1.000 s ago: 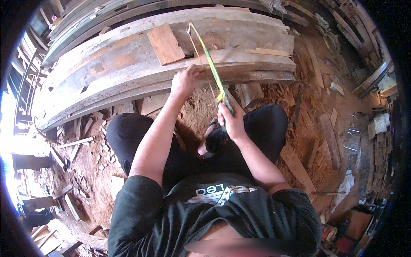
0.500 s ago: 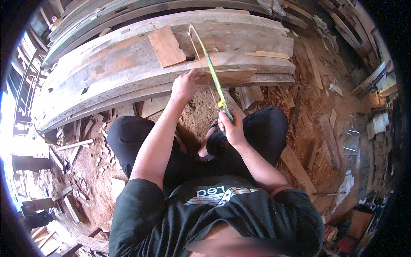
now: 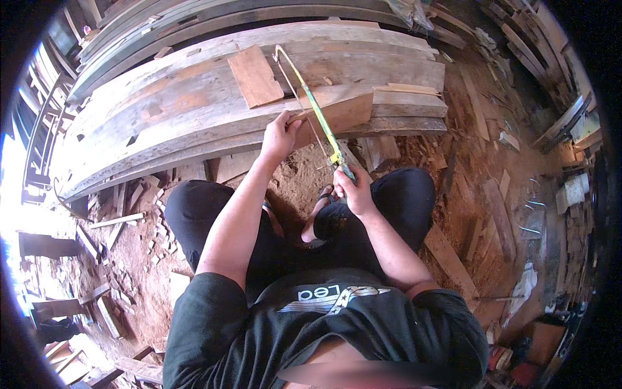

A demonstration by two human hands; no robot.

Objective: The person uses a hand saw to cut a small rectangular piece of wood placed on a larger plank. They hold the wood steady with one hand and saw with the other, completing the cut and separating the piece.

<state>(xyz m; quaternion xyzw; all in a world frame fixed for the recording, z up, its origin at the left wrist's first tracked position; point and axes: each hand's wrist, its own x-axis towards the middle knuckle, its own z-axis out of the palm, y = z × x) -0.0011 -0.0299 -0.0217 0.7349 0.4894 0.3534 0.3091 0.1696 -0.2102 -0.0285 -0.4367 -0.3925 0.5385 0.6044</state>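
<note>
My right hand (image 3: 354, 191) is closed round the handle of a yellow-green bow saw (image 3: 313, 104). The saw points away from me and its thin blade runs along the left of the frame. My left hand (image 3: 280, 137) grips the left end of a short wooden board (image 3: 346, 115) at the near edge of the stacked planks (image 3: 188, 107). The board is tilted, so its broad face shows. The blade crosses the board just right of my left fingers; whether it touches the wood I cannot tell.
A flat square wood piece (image 3: 255, 76) lies on the planks beyond my left hand. Thin strips (image 3: 409, 89) rest at their right end. Wood offcuts (image 3: 162, 236) litter the dirt floor on the left, and longer boards (image 3: 451, 256) lie on the right.
The short board has tipped up, showing more of its face. My left hand has shifted slightly nearer and right. The saw's far tip has swung left and a little closer.
</note>
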